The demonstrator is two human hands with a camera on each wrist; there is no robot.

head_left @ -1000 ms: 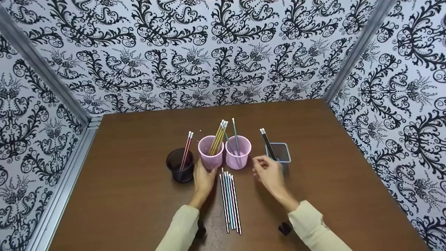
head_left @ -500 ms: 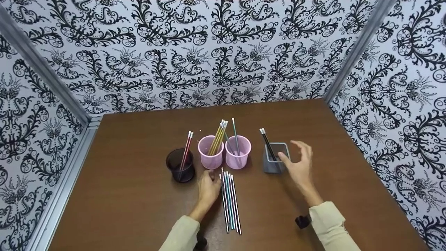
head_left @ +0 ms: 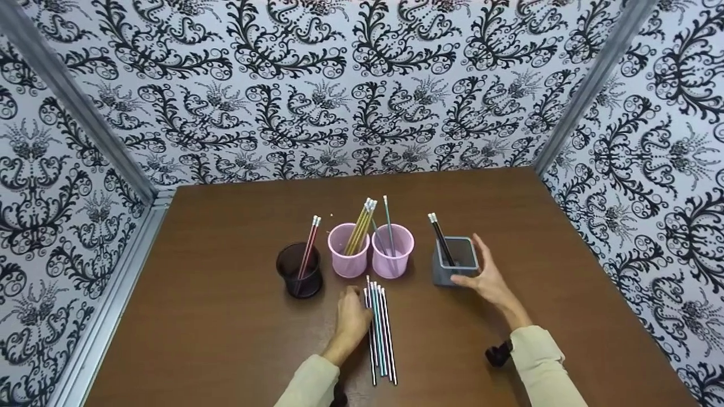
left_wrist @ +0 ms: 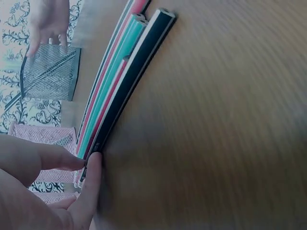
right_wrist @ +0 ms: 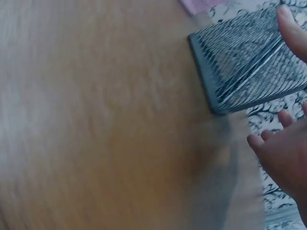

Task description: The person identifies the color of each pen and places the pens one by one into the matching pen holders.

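Currently, left hand (head_left: 352,319): fingers pinch the outermost black pencil (left_wrist: 134,76), low at the worktop (head_left: 226,316).
Right hand (head_left: 489,281): fingers spread beside the grey holder (head_left: 444,277).
Pinch: level pressure likely spares neighbouring pencils (left_wrist: 122,48).

Legible text, labels, brands and numbers: none. Markings, unread: one small pale mark (left_wrist: 97,145) on the dark barrel of the black-and-white striped pencil (left_wrist: 132,79), just beside the fingertips of the left hand (head_left: 352,319), seen in the left wrist view; too small and blurred to tell whether letters, numerals or a sign. Other pencils (head_left: 382,339) lying on the surface (head_left: 226,316): barrels too small to read.
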